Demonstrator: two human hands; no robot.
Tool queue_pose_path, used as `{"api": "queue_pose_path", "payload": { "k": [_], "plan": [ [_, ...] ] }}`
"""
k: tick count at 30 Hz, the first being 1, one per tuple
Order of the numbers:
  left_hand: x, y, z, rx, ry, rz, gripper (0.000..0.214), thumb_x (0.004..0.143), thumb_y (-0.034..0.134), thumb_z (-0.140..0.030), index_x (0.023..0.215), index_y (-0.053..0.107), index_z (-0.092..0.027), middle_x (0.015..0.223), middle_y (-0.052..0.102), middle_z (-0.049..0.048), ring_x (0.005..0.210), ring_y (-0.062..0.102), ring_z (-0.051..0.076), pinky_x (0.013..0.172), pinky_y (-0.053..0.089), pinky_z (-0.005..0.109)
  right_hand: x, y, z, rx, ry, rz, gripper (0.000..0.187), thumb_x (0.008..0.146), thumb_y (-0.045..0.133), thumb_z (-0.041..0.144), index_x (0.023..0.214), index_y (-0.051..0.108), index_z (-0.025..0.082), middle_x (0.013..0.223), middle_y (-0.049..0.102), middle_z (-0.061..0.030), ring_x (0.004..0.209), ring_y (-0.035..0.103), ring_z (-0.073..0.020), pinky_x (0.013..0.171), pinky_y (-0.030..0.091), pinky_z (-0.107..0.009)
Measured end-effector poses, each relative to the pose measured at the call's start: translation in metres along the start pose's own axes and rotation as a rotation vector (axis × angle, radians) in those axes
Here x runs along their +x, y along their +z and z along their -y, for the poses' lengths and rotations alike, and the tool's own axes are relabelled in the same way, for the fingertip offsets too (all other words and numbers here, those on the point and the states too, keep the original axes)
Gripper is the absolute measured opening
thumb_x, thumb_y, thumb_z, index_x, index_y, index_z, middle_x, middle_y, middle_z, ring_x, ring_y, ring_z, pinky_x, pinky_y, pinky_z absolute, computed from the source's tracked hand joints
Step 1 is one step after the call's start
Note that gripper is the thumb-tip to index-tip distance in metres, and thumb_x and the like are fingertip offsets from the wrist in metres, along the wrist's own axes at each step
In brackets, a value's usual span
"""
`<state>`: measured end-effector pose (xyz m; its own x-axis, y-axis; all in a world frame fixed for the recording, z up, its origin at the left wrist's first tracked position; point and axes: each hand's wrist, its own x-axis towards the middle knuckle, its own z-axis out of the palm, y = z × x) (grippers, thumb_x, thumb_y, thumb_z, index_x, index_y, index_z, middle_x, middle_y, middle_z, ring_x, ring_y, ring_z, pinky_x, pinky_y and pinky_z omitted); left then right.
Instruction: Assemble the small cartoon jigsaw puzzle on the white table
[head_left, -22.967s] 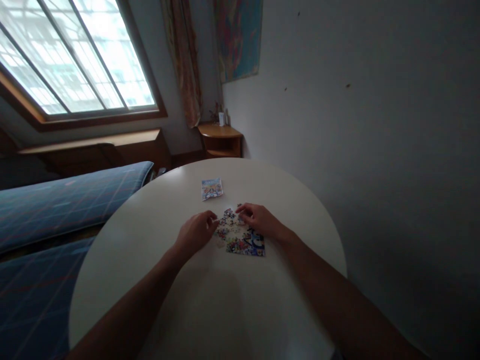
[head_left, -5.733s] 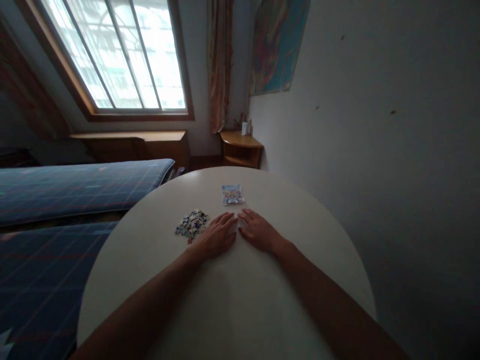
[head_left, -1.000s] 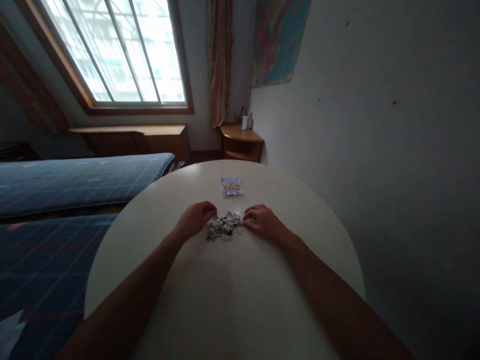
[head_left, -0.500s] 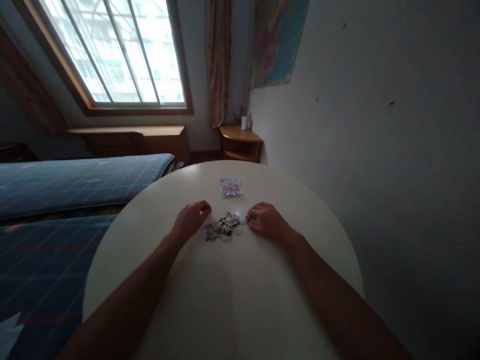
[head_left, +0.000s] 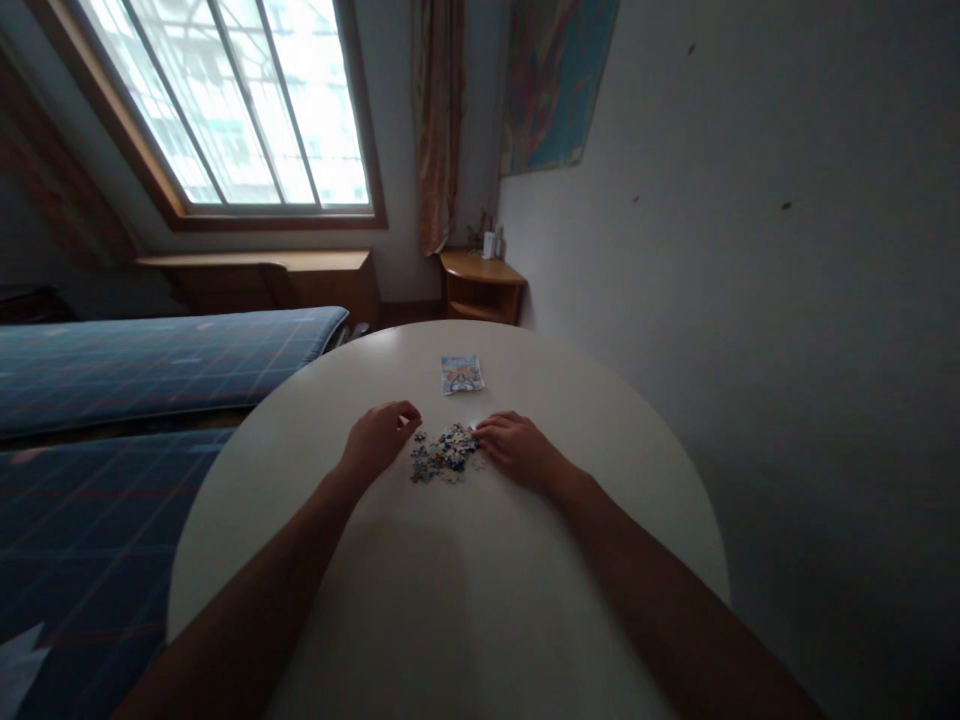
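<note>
A small heap of loose, colourful jigsaw pieces (head_left: pixel 444 454) lies near the middle of a round white table (head_left: pixel 450 600). My left hand (head_left: pixel 379 440) rests just left of the heap with its fingers curled in; whether they hold a piece is hidden. My right hand (head_left: pixel 514 448) lies at the heap's right edge, fingers bent and touching the outer pieces. A small picture card (head_left: pixel 460 373) sits flat on the table beyond the heap.
A blue checked bed (head_left: pixel 135 370) runs along the left of the table. A grey wall (head_left: pixel 750 250) stands close on the right. A wooden corner shelf (head_left: pixel 480 282) and a low wooden bench (head_left: pixel 255 275) sit under the window at the back.
My right hand has slid left from beside the heap onto its right edge. My left hand has drawn slightly back from the heap. The heap stays in place.
</note>
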<state>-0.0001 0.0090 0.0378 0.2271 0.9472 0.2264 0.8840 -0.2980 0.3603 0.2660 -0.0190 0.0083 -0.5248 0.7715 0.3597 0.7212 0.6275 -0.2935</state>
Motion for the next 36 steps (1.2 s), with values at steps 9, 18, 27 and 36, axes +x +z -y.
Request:
{"api": "queue_pose_path", "payload": {
  "k": [9, 18, 27, 36],
  "plan": [
    [-0.002, 0.002, 0.009, 0.117, -0.047, 0.047, 0.017, 0.086, 0.057, -0.024, 0.086, 0.074, -0.022, 0.096, 0.074, 0.0084, 0.086, 0.069, 0.025, 0.077, 0.049, 0.032, 0.005, -0.001, 0.014, -0.046, 0.169, -0.073, 0.010, 0.087, 0.069, 0.024, 0.094, 0.075, 0.021, 0.100, 0.076, -0.0062, 0.103, 0.064, -0.0225, 0.094, 0.044, -0.037],
    [-0.010, 0.000, -0.014, 0.056, 0.087, 0.120, 0.020, 0.091, 0.058, -0.033, 0.102, 0.073, -0.024, 0.106, 0.073, 0.0064, 0.096, 0.067, 0.023, 0.083, 0.048, 0.031, 0.008, -0.003, 0.013, -0.087, 0.318, -0.129, 0.020, 0.092, 0.060, 0.022, 0.105, 0.074, 0.022, 0.097, 0.076, -0.0080, 0.093, 0.068, -0.0210, 0.087, 0.048, -0.033],
    [-0.017, 0.003, -0.025, -0.052, 0.215, 0.206, 0.017, 0.085, 0.064, -0.028, 0.098, 0.076, -0.026, 0.103, 0.072, 0.0058, 0.092, 0.066, 0.022, 0.081, 0.048, 0.030, 0.007, 0.006, 0.004, -0.043, 0.227, -0.179, 0.024, 0.093, 0.057, 0.021, 0.112, 0.073, 0.021, 0.116, 0.072, -0.0078, 0.110, 0.059, -0.0226, 0.100, 0.045, -0.037],
    [-0.014, 0.001, -0.026, -0.071, 0.160, 0.200, 0.018, 0.085, 0.061, -0.027, 0.097, 0.074, -0.025, 0.091, 0.075, 0.0040, 0.074, 0.067, 0.018, 0.067, 0.045, 0.026, 0.005, 0.013, 0.013, -0.036, 0.092, -0.052, 0.029, 0.094, 0.057, 0.022, 0.119, 0.071, 0.027, 0.126, 0.070, -0.0032, 0.125, 0.053, -0.0248, 0.108, 0.038, -0.044]
  ]
}}
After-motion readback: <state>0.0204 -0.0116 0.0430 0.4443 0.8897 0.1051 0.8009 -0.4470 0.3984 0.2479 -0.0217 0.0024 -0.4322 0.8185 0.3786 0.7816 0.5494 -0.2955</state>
